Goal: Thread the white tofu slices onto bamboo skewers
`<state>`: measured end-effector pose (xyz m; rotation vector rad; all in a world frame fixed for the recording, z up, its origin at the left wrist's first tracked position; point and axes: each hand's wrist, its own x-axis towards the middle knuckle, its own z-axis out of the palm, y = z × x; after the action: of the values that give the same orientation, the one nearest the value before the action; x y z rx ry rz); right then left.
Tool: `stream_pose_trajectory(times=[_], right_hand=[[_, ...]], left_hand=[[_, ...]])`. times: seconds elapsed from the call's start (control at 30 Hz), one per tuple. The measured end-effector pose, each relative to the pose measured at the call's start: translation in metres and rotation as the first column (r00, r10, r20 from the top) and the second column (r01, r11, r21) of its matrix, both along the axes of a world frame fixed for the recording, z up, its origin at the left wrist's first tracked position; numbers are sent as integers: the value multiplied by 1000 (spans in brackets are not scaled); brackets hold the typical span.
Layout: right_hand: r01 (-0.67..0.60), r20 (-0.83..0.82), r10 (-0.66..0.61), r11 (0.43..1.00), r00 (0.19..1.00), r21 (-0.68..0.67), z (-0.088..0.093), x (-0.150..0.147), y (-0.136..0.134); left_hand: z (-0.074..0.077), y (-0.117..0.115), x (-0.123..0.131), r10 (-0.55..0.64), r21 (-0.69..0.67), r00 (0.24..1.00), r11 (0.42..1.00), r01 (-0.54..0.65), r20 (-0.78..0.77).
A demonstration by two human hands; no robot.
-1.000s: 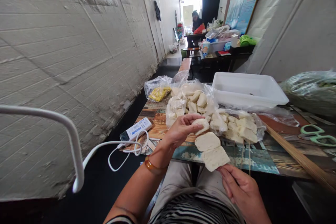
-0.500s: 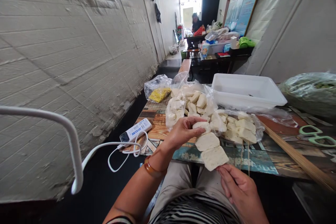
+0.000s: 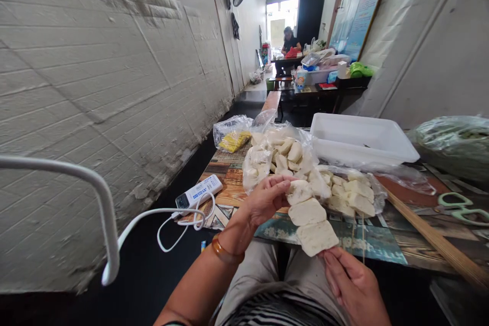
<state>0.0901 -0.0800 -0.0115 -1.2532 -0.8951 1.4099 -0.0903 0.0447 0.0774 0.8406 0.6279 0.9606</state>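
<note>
Three pale, bread-like slices [image 3: 307,212] lie in a row, threaded on a thin skewer mostly hidden inside them. My right hand [image 3: 349,272] is closed at the near end, pinching the skewer just under the lowest slice. At the far end, my left hand [image 3: 267,198] has its fingers closed at the left edge of the top slice [image 3: 299,192]. Just beyond, a clear plastic bag [image 3: 256,163] holds many loose pale pieces [image 3: 294,152]. To the right, finished-looking skewered slices [image 3: 357,196] rest on plastic, their thin sticks [image 3: 363,237] pointing toward me.
A white plastic tub [image 3: 367,137] stands behind the bags. Green-handled scissors [image 3: 458,207] and a wooden strip [image 3: 431,229] lie to the right. A white power strip [image 3: 198,192] with its cable sits on the left edge. A person [image 3: 290,41] sits farther back.
My left fingers have shifted from over the top slice to its left edge, showing more of it. The row of slices has moved slightly right and down in view.
</note>
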Motion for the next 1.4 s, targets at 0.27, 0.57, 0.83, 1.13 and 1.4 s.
stream_pose_trajectory(times=[0.27, 0.57, 0.83, 1.13, 1.4], right_hand=[[-4, 13, 4, 1000, 1000, -3, 2, -2, -1], [-30, 157, 24, 999, 987, 40, 4, -2, -2], [-44, 303, 1, 990, 953, 137, 3, 0, -2], [-40, 384, -30, 984, 923, 174, 11, -6, -1], [-41, 205, 22, 995, 979, 91, 11, -6, -1]], left_hand=[[-6, -12, 9, 114, -17, 993, 993, -114, -8], [-8, -21, 20, 219, 22, 973, 976, -218, -75], [-10, -23, 22, 234, 43, 970, 972, -232, -61], [-7, -29, 23, 254, 83, 964, 965, -248, -73], [-6, -31, 21, 265, 68, 962, 963, -261, -67]])
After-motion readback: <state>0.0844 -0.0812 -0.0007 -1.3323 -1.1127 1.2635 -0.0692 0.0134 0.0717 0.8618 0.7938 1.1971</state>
